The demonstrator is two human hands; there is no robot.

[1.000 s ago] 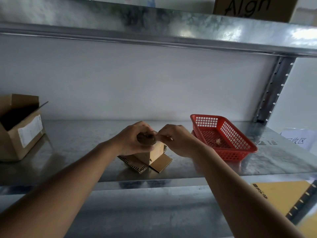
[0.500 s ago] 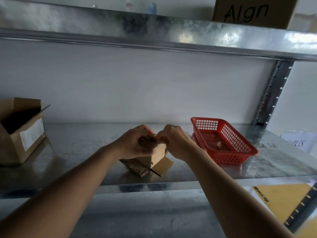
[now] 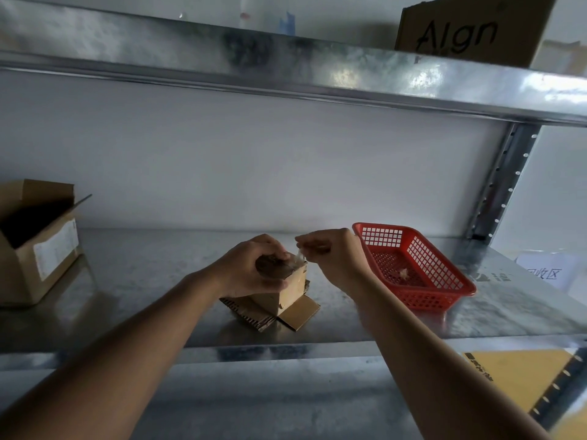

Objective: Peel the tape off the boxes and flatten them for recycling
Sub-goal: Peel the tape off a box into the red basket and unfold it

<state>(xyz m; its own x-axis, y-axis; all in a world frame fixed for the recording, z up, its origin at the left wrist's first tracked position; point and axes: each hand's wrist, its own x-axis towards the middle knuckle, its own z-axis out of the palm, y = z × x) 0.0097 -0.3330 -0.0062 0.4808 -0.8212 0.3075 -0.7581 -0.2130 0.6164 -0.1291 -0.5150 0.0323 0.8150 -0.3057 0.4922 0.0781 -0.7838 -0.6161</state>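
A small brown cardboard box (image 3: 290,292) stands on the metal shelf (image 3: 143,281) at the centre, its lower flaps splayed out on the shelf. My left hand (image 3: 251,269) grips the box round its top and left side. My right hand (image 3: 330,255) is just right of the box top and pinches a strip of clear tape (image 3: 299,256), which stretches from my fingers down to the box's top edge. A larger open cardboard box (image 3: 35,246) with a white label sits at the far left of the shelf.
A red plastic basket (image 3: 416,265) stands right of my right hand with a crumpled bit of tape inside. A shelf beam (image 3: 286,71) runs overhead with a printed cardboard box (image 3: 470,30) on it. A perforated upright (image 3: 502,182) stands at the back right.
My right hand has pulled up and to the right, away from the box top, drawing the tape strip off with it. My left hand keeps its grip on the box.
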